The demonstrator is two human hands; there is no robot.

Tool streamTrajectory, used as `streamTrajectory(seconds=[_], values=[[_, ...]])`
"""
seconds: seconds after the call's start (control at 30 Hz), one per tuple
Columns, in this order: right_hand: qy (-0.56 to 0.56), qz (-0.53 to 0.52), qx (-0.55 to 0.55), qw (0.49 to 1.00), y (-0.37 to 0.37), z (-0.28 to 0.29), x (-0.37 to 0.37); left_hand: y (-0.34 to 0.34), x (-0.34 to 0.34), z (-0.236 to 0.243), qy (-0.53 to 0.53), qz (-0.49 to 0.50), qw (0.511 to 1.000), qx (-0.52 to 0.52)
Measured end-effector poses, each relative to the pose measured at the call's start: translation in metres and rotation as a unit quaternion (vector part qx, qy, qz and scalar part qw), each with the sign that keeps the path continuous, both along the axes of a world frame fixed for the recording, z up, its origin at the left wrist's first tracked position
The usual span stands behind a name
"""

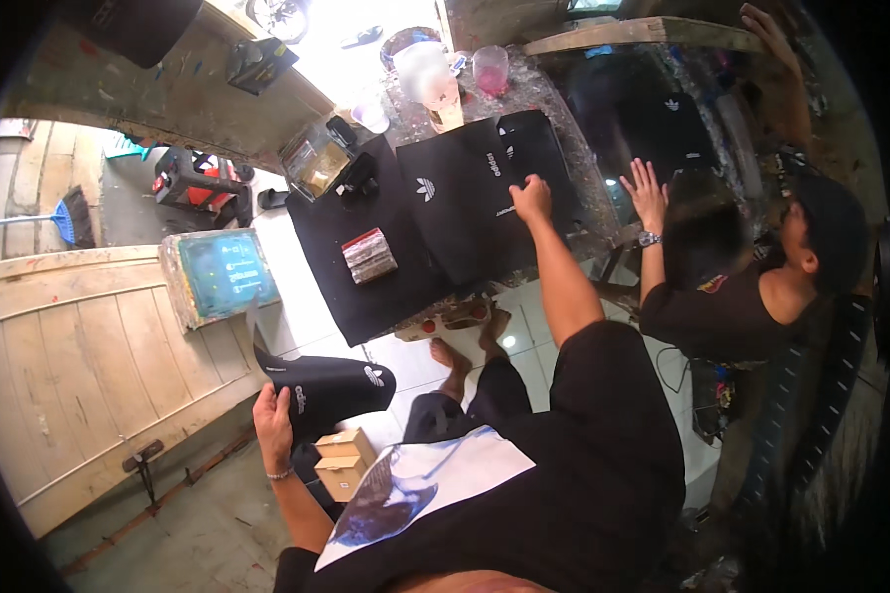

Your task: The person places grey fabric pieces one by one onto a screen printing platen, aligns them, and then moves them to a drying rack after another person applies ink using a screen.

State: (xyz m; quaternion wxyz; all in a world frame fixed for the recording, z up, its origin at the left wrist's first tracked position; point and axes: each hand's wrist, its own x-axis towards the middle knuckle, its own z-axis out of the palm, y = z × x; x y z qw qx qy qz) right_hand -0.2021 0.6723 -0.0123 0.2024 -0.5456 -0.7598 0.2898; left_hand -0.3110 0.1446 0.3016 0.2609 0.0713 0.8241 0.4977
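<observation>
In my left hand (273, 427), low on the left and off the table, is a black sheet (328, 393) with white printed marks, gripped by its edge and curling upward. My right hand (531, 200) is over the table with its fingers closed. Beneath it lie overlapping black sheets (455, 222) with white prints. Whether those fingers pinch a sheet's edge is hidden. Left of the sheets, a small block (370, 257) with a red edge rests on a plain black cover (316, 232).
At the right, a co-worker's hand (647, 196) lies near another printed black sheet (663, 128); their other hand touches a raised wooden frame (663, 32). Cups (490, 71) and a clear container (318, 166) stand at the back. A blue-faced frame (229, 277) leans left, above cardboard boxes (342, 465).
</observation>
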Motion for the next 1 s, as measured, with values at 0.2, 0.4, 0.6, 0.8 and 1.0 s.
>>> streamTrajectory(seconds=[0.2,0.4,0.6,0.8,1.0], values=[[-0.184,0.021,-0.199,0.962,0.013,0.017,-0.013,0.014,0.023,0.011,0.042,0.074,0.996,-0.011],[-0.264,0.184,-0.236,0.917,-0.061,0.084,0.033,0.008,0.027,-0.006,0.034,0.114,0.993,0.007],[-0.078,0.445,0.007,0.892,-0.071,0.065,-0.065,-0.018,0.038,-0.022,0.012,0.159,0.987,0.019],[-0.184,0.57,0.152,0.787,-0.095,0.026,-0.129,-0.036,0.088,-0.016,0.019,0.237,0.971,-0.007],[-0.174,0.625,0.198,0.735,-0.101,0.048,-0.134,-0.088,0.113,-0.047,0.004,0.25,0.968,-0.01]])
